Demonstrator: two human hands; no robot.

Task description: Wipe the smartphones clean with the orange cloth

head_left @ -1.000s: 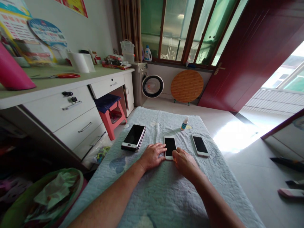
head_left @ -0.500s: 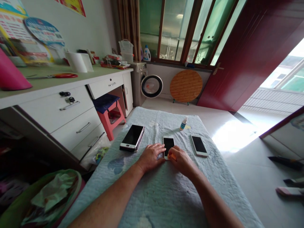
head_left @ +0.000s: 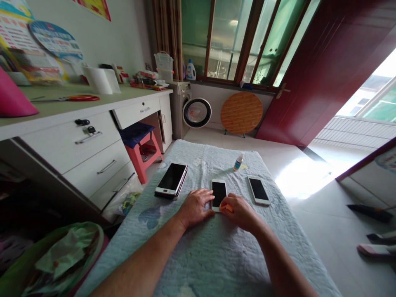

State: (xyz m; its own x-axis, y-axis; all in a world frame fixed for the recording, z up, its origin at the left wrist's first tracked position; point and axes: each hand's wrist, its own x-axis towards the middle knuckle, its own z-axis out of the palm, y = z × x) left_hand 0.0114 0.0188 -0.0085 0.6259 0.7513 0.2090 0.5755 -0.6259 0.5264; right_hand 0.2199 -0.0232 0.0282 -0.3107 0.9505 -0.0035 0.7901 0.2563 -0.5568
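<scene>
A white smartphone (head_left: 219, 192) with a dark screen lies face up on the cloth-covered table between my hands. My left hand (head_left: 195, 205) rests flat beside it, fingers stretched out and fingertips touching its left edge. Pinched in my right hand (head_left: 239, 211) is an orange cloth (head_left: 227, 207), pressed on the lower right part of the screen. Further right lies another white smartphone (head_left: 259, 190). On the left is a stack of phones (head_left: 172, 180), the top one white-framed and face up. Behind the middle phone stands a small spray bottle (head_left: 238, 162).
A pale blue quilted cloth (head_left: 198, 264) covers the table. At the left are a white desk (head_left: 93, 154) and a pink stool (head_left: 142, 154); a waste bin (head_left: 93, 247) stands at lower left. Beyond are a washing machine (head_left: 180, 109) with its door open and a round wooden tabletop (head_left: 241, 113).
My right hand with the orange cloth has slid slightly down the screen toward the phone's near end. My left hand stays at the phone's left edge. The view has shifted slightly.
</scene>
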